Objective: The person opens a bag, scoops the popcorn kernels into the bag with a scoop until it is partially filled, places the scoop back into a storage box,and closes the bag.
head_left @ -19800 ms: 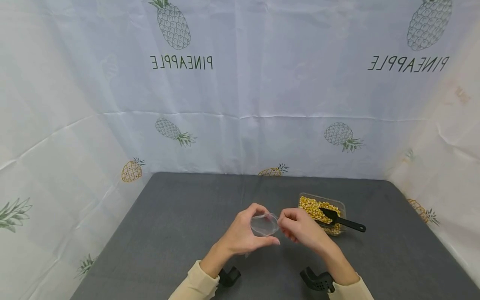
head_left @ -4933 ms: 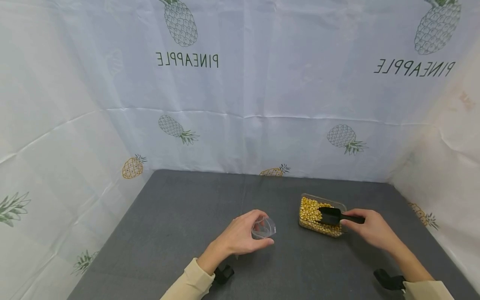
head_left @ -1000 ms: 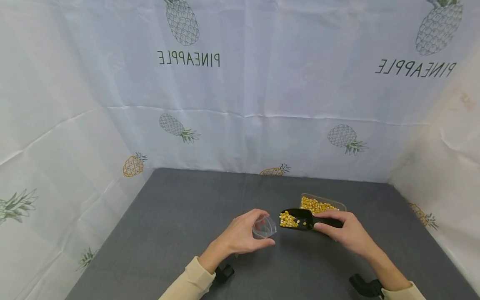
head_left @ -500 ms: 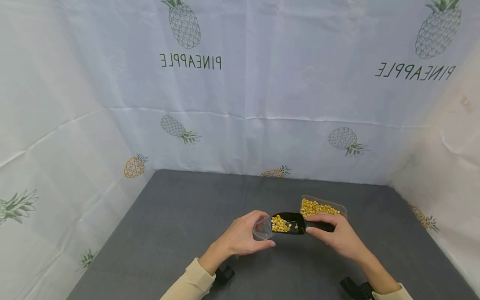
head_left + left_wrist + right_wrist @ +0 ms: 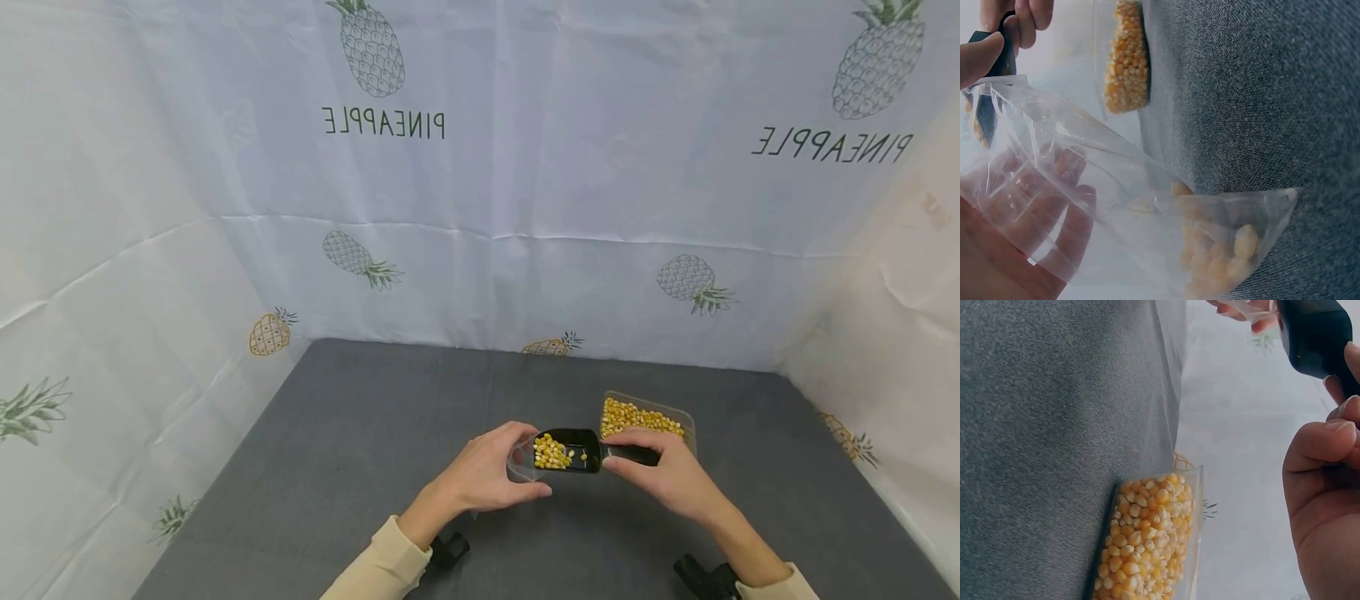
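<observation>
My left hand [image 5: 487, 471] holds a clear plastic bag [image 5: 1116, 181] with its mouth spread between thumb and fingers. Several corn kernels [image 5: 1216, 256] lie in the bag's pointed bottom corner in the left wrist view. In my right hand [image 5: 667, 475] is a black scoop [image 5: 591, 454], gripped by its handle. A small heap of yellow kernels [image 5: 551, 452] sits at the scoop's front end, and that end reaches into the bag's mouth. Behind the right hand stands a clear tub [image 5: 692, 423] of corn kernels, partly hidden by the hand in the head view.
A dark grey table [image 5: 375, 433] carries the tub at its right side. White cloth [image 5: 480, 167] with pineapple prints hangs behind and along both sides. Black wrist mounts [image 5: 448, 550] sit under both forearms.
Earlier the scoop lay in the tub, then my right hand gripped it. Over the last second it moved left with kernels, its tip entering the bag's mouth. The left hand stays nearly still.
</observation>
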A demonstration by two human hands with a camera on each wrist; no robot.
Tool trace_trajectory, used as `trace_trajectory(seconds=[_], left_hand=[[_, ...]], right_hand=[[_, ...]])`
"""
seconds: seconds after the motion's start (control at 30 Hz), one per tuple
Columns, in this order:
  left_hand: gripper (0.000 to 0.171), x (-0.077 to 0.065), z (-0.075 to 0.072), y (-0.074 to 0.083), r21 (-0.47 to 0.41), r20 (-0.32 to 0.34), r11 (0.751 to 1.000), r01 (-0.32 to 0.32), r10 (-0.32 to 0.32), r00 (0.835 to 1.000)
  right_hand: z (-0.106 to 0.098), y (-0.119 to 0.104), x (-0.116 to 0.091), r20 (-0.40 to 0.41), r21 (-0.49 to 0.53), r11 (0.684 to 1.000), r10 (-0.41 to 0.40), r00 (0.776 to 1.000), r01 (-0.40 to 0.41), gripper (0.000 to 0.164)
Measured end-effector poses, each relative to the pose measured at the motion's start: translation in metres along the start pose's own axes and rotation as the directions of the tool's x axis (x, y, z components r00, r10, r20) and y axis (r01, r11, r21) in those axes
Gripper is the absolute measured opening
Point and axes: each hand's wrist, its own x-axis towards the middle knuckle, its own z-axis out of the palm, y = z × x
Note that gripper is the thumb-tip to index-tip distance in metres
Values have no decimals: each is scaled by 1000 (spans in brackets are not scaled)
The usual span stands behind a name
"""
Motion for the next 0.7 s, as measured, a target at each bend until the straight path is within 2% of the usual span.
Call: trace_trajectory(seconds=[0.2, 0.43, 0.7], left_hand=[[70, -1, -1, 2, 4, 9, 1000, 3, -3, 1000], [65, -1, 0, 1, 7, -1, 1000, -3, 3, 1000], [64, 0, -1, 1, -15, 8, 1000, -5, 6, 1000]], right_hand=[[-5, -5, 2, 27, -2, 1000, -2, 1000, 2, 26], [-4, -3, 6, 98, 92, 996, -12, 995, 3, 24], [-8, -9, 12, 160, 44, 999, -21, 987, 14, 26]])
